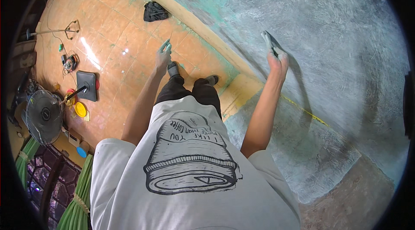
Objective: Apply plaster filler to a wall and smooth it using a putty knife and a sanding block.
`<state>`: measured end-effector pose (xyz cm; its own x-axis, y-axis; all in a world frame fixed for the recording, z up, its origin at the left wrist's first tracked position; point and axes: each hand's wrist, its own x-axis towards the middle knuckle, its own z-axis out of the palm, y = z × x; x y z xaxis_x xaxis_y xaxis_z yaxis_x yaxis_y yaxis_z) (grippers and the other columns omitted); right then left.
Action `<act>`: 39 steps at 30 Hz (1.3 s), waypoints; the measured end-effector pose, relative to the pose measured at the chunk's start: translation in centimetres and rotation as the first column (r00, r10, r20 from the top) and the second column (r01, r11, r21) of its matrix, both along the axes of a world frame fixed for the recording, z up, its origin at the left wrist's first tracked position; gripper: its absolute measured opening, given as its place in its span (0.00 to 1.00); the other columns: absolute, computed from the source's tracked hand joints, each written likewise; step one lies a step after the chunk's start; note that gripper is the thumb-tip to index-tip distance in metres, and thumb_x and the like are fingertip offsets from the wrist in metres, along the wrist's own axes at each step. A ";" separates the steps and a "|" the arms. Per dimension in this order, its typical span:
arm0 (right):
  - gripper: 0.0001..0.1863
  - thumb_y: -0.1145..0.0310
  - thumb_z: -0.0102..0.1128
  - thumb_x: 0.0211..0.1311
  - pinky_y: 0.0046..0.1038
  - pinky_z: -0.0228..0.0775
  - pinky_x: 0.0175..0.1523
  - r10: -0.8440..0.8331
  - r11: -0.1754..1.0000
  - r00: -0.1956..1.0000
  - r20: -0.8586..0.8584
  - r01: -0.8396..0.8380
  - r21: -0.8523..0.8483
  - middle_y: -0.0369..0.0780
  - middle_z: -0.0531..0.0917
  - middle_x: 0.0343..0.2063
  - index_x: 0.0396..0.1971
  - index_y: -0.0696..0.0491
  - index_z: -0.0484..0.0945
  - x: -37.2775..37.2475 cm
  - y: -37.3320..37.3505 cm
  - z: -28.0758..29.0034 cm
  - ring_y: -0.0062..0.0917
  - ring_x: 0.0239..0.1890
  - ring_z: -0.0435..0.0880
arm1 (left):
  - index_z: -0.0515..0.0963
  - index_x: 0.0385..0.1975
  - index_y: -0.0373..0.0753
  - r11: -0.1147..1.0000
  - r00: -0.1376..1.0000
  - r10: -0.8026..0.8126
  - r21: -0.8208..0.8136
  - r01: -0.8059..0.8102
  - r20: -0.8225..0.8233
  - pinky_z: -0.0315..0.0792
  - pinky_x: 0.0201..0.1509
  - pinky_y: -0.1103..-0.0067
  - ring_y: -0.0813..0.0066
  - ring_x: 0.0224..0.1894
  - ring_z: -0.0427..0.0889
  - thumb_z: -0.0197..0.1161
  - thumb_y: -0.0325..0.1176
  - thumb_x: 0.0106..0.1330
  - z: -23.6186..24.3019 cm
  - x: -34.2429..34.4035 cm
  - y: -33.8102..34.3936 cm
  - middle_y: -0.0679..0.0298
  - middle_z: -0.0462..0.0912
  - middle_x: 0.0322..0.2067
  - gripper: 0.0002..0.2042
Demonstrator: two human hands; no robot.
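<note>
Item: white T-shirt (190, 204), with a dark printed line drawing, worn by the person, from the centre to 6 o'clock.
Item: left hand (164, 57), toward 10–11 o'clock, raised over the floor; fingers coated in pale green dust, a thin line showing beyond the tips. Cannot tell whether it grasps anything.
Item: right hand (278, 60), at 2 o'clock, fingers extended and dusted pale, just beside the wall, its shadow on the surface. Cannot tell whether a slim piece lies between the fingers, or whether hand and wall touch.
Item: wall (337, 27), grey-blue with green patches, the surface nearest the right hand, spanning 12 to 4 o'clock.
Item: yellow strip (304, 111), narrow, at 3 o'clock, along the wall.
Item: dark trousers (173, 90) and grey footwear (173, 69), toward 11 o'clock.
Item: tiled floor (121, 63), orange, green dust along the wall's foot.
Item: black bundle (155, 11), crumpled, 11 o'clock, near the baseboard.
Item: fan (45, 113), round, on a square base (87, 86), 9 o'clock.
Item: yellow dish (80, 109), 9 o'clock, beside the fan.
Item: green curtain (82, 187), tied, 8 o'clock.
</note>
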<state>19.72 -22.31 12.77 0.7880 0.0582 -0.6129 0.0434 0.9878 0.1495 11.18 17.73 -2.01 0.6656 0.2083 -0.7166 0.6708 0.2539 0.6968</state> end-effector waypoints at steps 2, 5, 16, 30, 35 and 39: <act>0.37 0.91 0.33 0.54 0.44 0.44 0.76 -0.032 0.999 0.997 -0.067 0.033 0.019 0.54 0.41 0.72 0.68 0.69 0.42 0.6 0.0 -0.8 0.45 0.74 0.42 | 0.72 0.61 0.45 1.000 1.000 -0.015 -0.014 0.015 0.000 0.60 0.21 0.85 0.87 0.20 0.63 0.55 0.38 0.70 -0.3 -0.3 0.0 0.73 0.68 0.23 0.20; 0.38 0.95 0.33 0.48 0.48 0.45 0.75 -0.027 0.998 0.999 -0.045 0.024 -0.054 0.59 0.44 0.70 0.65 0.75 0.42 1.0 0.4 -1.7 0.51 0.72 0.43 | 0.71 0.62 0.46 0.999 1.000 -0.015 -0.033 0.015 0.004 0.60 0.20 0.85 0.86 0.19 0.62 0.55 0.38 0.70 -1.1 -0.8 0.5 0.73 0.68 0.24 0.20; 0.38 0.92 0.34 0.50 0.42 0.45 0.76 0.036 0.996 0.995 -0.090 -0.043 -0.083 0.55 0.45 0.71 0.67 0.70 0.44 1.6 1.7 -1.7 0.45 0.73 0.44 | 0.69 0.63 0.49 0.998 0.998 0.009 -0.061 -0.013 -0.055 0.57 0.18 0.86 0.87 0.19 0.61 0.55 0.40 0.71 -1.1 -2.2 1.6 0.73 0.66 0.25 0.21; 0.35 0.91 0.31 0.53 0.43 0.45 0.76 0.133 0.984 0.990 -0.056 -0.138 -0.109 0.58 0.45 0.70 0.65 0.74 0.44 0.8 0.6 -1.1 0.48 0.73 0.44 | 0.71 0.62 0.49 0.998 0.997 0.040 -0.050 -0.043 -0.065 0.58 0.19 0.86 0.87 0.19 0.61 0.56 0.42 0.71 -1.0 -2.8 2.0 0.72 0.67 0.28 0.21; 0.35 0.92 0.31 0.53 0.43 0.47 0.75 0.091 0.993 0.995 0.034 -0.088 -0.079 0.58 0.44 0.70 0.65 0.74 0.44 0.1 -0.1 0.6 0.49 0.73 0.43 | 0.70 0.63 0.48 0.997 0.998 0.035 -0.061 -0.037 -0.045 0.57 0.19 0.86 0.87 0.19 0.61 0.56 0.42 0.71 -0.8 -2.9 1.9 0.71 0.67 0.28 0.21; 0.35 0.91 0.35 0.51 0.44 0.49 0.75 0.102 0.990 0.995 0.004 -0.101 -0.098 0.61 0.48 0.68 0.64 0.76 0.46 1.0 -1.2 -2.9 0.52 0.71 0.47 | 0.69 0.63 0.49 0.994 0.999 -0.006 -0.114 0.001 -0.042 0.57 0.19 0.86 0.87 0.18 0.61 0.56 0.42 0.71 -1.7 -2.3 0.7 0.71 0.67 0.28 0.22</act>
<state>20.76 -23.48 9.83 0.7867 0.0778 -0.6124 -0.0583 0.9970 0.0518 8.87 18.42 -3.67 0.6350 0.1215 -0.7629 0.6999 0.3274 0.6347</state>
